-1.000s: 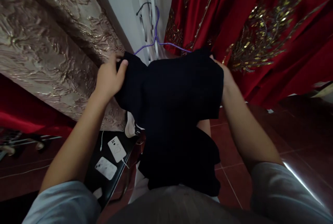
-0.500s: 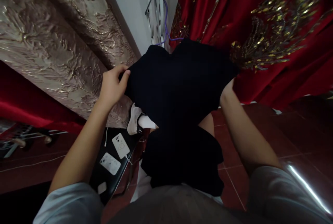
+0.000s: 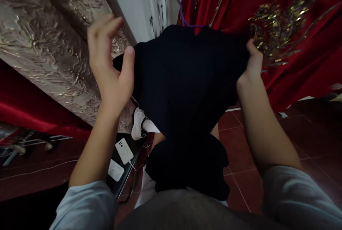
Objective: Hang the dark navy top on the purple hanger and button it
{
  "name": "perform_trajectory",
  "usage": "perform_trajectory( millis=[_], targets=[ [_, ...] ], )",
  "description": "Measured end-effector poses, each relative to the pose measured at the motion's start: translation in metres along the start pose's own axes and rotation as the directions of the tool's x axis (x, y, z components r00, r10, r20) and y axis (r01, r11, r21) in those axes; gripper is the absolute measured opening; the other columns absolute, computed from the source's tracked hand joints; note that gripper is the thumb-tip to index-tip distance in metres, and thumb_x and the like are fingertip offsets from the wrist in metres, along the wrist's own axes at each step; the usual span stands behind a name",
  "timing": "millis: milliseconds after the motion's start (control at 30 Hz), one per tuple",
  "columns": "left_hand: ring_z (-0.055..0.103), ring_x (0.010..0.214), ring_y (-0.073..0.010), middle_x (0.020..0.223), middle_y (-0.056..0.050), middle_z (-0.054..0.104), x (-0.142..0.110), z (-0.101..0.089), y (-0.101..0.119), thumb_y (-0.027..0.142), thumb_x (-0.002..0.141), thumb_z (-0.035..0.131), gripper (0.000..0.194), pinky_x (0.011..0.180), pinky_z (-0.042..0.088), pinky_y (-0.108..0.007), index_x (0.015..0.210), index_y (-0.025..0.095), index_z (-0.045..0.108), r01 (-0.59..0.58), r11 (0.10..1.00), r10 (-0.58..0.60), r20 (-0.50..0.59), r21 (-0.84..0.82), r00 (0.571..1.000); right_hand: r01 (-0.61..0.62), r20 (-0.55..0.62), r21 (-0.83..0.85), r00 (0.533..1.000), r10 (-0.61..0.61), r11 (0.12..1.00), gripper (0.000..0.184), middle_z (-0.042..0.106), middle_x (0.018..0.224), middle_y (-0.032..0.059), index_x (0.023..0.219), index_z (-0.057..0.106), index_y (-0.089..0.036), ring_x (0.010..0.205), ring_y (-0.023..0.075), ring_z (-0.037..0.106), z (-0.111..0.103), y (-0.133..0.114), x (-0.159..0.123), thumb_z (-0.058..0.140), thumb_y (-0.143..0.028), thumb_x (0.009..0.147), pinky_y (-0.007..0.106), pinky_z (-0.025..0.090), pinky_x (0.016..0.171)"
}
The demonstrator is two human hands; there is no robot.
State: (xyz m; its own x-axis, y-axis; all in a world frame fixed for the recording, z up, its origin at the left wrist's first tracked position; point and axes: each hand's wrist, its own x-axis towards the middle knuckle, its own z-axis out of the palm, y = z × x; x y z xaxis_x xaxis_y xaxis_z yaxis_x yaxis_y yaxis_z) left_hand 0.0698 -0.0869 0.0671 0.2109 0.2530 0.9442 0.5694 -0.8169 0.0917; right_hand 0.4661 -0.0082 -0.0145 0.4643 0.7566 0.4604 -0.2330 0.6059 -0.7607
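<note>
- Plain black fabric garment (image 3: 187, 80) hangs spread wide on a thin purple wire hanger (image 3: 184, 19), before a red gold-embroidered dress (image 3: 294, 26)
- Right hand (image 3: 251, 62) pinches the garment's right edge
- Left hand (image 3: 109, 62) is spread open beside its left edge, thumb just touching

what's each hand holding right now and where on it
The right hand grips the black garment at its upper right edge. The left hand is open beside its left edge, holding nothing.

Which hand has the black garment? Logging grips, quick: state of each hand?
Left hand: open, beside the black garment.
Right hand: closed on its edge.
</note>
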Motion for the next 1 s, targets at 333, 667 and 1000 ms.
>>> perform_trajectory(
  millis=[333,667,1000],
  targets=[
    [0.066,0.100,-0.0203,0.106,-0.008,0.069,-0.029,0.010,0.014,0.040,0.101,0.063,0.031,0.093,0.052,-0.038,0.122,0.018,0.067,0.332,0.880,-0.268,0.222,-0.339,0.938,0.240,-0.111,0.082,0.967,-0.230,0.967,0.056,0.057,0.145,0.0092,0.128,0.067,-0.015,0.135,0.0209,0.058,0.047,-0.036,-0.085,0.029,-0.050,0.107,0.041,0.045,0.115],
    [0.061,0.062,-0.0085,0.095,-0.002,0.069,-0.045,-0.020,0.054,0.012,0.066,0.080,0.048,0.049,0.047,-0.014,0.102,0.022,0.050,0.937,0.073,-0.592,0.742,-0.341,0.316,0.538,0.994,-0.097,0.102,0.049,0.837,0.049,0.064,0.130,0.0090,0.141,0.056,-0.023,0.111,0.0163,0.065,0.096,-0.053,-0.224,0.059,-0.048,0.100,0.027,0.055,0.086],
    [0.070,0.093,-0.0205,0.099,-0.007,0.071,-0.058,-0.092,0.049,0.015,0.087,0.061,0.047,0.077,0.057,-0.027,0.133,0.024,0.059,0.757,0.654,-0.435,0.824,0.012,0.362,0.530,0.722,-0.445,0.689,-0.061,0.722,0.049,0.059,0.137,0.0116,0.130,0.064,-0.024,0.133,0.0301,0.050,0.077,-0.008,-0.151,0.071,-0.050,0.089,0.051,0.037,0.114]
  ],
)
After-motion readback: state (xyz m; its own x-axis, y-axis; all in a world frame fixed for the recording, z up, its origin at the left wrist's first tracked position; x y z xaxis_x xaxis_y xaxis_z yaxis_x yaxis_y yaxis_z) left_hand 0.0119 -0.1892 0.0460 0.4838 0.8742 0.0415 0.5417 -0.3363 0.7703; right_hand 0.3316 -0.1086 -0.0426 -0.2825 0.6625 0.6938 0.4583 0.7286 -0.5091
